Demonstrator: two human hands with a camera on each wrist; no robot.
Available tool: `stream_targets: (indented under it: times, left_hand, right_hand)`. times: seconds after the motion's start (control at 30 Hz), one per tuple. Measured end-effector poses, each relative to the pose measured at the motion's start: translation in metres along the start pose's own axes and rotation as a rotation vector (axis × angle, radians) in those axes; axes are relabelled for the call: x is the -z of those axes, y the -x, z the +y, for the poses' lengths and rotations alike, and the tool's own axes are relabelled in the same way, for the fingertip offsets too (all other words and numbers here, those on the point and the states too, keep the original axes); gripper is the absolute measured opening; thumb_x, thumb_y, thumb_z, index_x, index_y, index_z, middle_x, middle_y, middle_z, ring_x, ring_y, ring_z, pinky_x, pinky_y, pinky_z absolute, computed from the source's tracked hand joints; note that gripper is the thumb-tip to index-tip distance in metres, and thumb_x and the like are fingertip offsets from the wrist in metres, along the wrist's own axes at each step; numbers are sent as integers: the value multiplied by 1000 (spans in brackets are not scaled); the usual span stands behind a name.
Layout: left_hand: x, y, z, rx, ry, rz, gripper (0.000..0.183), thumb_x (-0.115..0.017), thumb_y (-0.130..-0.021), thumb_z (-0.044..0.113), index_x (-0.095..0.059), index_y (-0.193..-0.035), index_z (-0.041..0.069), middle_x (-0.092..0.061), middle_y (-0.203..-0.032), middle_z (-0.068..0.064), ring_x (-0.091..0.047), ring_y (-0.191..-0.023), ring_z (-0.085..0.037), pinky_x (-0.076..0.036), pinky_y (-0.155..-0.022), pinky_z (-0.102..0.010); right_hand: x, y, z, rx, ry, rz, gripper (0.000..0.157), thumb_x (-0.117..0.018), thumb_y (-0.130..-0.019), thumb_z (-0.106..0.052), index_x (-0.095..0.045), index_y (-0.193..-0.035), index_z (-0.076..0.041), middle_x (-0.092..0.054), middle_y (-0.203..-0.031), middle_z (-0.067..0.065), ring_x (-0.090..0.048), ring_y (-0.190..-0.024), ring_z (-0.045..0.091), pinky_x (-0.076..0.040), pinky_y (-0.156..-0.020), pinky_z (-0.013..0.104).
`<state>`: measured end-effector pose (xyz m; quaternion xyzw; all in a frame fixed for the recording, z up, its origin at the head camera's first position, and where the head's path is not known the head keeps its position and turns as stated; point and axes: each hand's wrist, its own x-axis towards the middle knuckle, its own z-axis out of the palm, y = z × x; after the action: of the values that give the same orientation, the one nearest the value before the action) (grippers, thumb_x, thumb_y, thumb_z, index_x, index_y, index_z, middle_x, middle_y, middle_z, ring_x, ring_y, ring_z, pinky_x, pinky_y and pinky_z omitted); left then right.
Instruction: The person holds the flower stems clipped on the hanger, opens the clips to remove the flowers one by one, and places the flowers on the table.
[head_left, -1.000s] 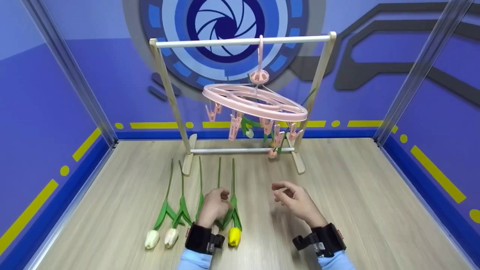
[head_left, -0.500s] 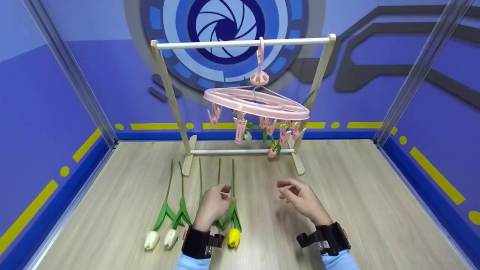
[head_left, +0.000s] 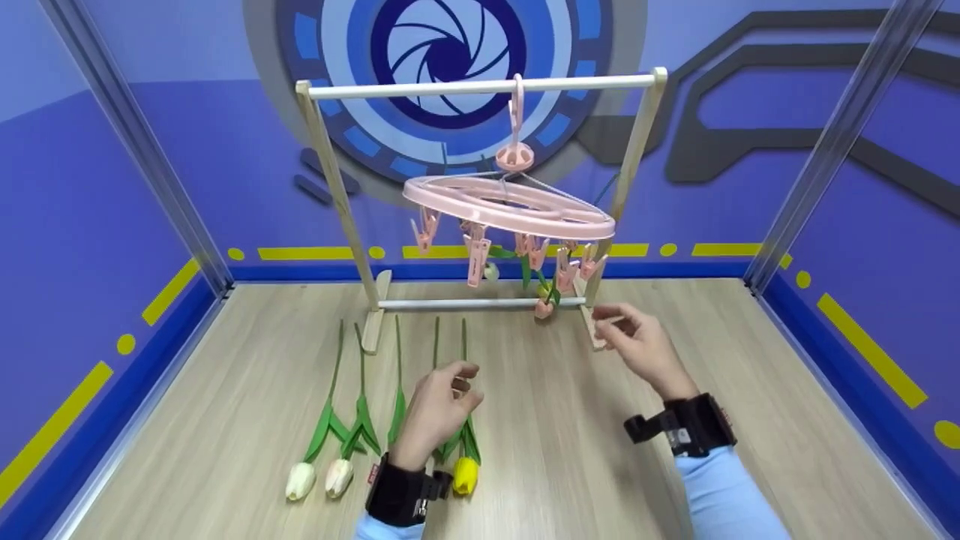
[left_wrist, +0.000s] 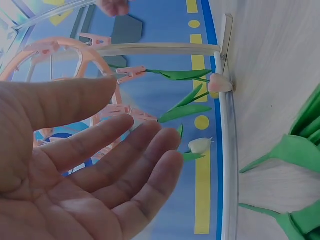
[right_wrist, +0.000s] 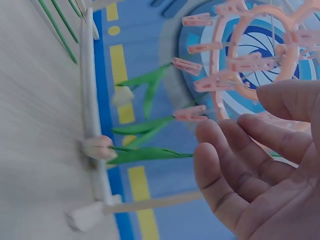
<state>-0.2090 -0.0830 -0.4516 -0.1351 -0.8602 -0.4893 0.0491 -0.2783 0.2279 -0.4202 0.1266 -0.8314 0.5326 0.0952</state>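
Note:
My left hand (head_left: pixel 437 411) hovers over a row of artificial tulips lying on the table, its fingers loosely curved with nothing in them. In that row are a white tulip (head_left: pixel 300 482), a pinkish-white tulip (head_left: pixel 339 478) and a yellow tulip (head_left: pixel 465 476); the hand and wrist hide other blooms. Empty and relaxed, my right hand (head_left: pixel 643 351) is raised by the rack's right foot. A pink clip hanger (head_left: pixel 499 208) hangs tilted from the rack. Its clips (right_wrist: pixel 190 114) hold upside-down tulips, among them a white tulip (right_wrist: pixel 122 96) and a pink tulip (right_wrist: pixel 100 148).
The wooden rack (head_left: pixel 337 180) stands at the back of the table (head_left: pixel 697 330), with a white top bar (head_left: pixel 420 89) and a lower bar (head_left: pixel 480 304). Patterned blue panels (head_left: pixel 180 180) enclose the table at the back and sides.
My right hand has moved to the right and forward, toward the rack's foot. The left hand has shifted slightly right and up. The hanger has turned a little on its hook.

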Motion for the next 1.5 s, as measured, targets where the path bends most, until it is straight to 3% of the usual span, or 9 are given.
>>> stream_targets:
  times: [0.13, 0.4, 0.57, 0.7, 0.8, 0.93, 1.07, 1.5]
  left_hand:
    - [-2, 0, 2, -63, -18, 23, 30, -68, -96, 3, -67, -126, -2, -69, -121, -21, -66, -105, -35, -53, -94, -54]
    - [-7, 2, 11, -144, -48, 71, 26, -71, -95, 4, -70, -121, -1, -72, -117, -18, -68, -100, -33, -56, -89, -47]
    - [-12, 4, 18, -161, -7, 62, 25, -69, -97, 6, -70, -121, -1, -70, -117, -17, -67, -102, -33, -55, -90, -50]
    - [-15, 5, 21, -191, 0, 59, 24, -68, -98, 6, -69, -121, -1, -70, -116, -16, -67, -101, -31, -55, -90, -45]
    - [-16, 5, 23, -213, -1, 63, 24, -69, -97, 4, -69, -120, -2, -70, -115, -16, -67, -99, -32, -56, -89, -42]
    - [-17, 4, 24, -224, 2, 60, 24, -68, -96, 3, -69, -120, -3, -70, -115, -18, -67, -98, -33, -56, -88, -42]
    - [-18, 4, 23, -233, -9, 64, 24, -69, -96, 3, -69, -119, -2, -70, -114, -18, -68, -98, -32, -57, -87, -42]
    - [-20, 5, 27, -238, -22, 55, 24, -70, -96, 5, -70, -119, -1, -71, -114, -17, -69, -97, -30, -57, -87, -45]
  right_hand:
    - [12, -16, -10, 61, 42, 54, 26, -62, -101, -3, -65, -124, 9, -70, -113, 23, -67, -85, 10, -53, -72, 18]
    - [21, -44, -27, 117, 203, 138, 36, -68, -98, -8, -62, -130, 7, -64, -124, 24, -67, -98, 34, -50, -77, 17]
    - [22, -57, -36, 108, 233, 162, 39, -68, -98, -12, -59, -132, 6, -63, -124, 24, -66, -100, 36, -51, -83, 30]
    - [24, -68, -44, 163, 232, 208, 48, -69, -97, -9, -53, -139, 7, -60, -127, 27, -65, -104, 40, -53, -90, 46]
    - [27, -74, -49, 208, 253, 222, 55, -70, -95, -7, -51, -145, 6, -61, -128, 28, -68, -100, 42, -55, -88, 51]
    - [28, -78, -53, 218, 288, 230, 51, -67, -95, -5, -56, -144, 2, -64, -123, 27, -71, -94, 41, -56, -78, 33]
    - [27, -77, -55, 224, 277, 220, 44, -64, -97, -2, -59, -140, 2, -64, -121, 26, -70, -97, 39, -46, -74, 12]
    - [13, -61, -58, 332, 205, 200, 29, -69, -94, 3, -71, -123, 2, -61, -107, 20, -68, -90, 31, -49, -75, 12]
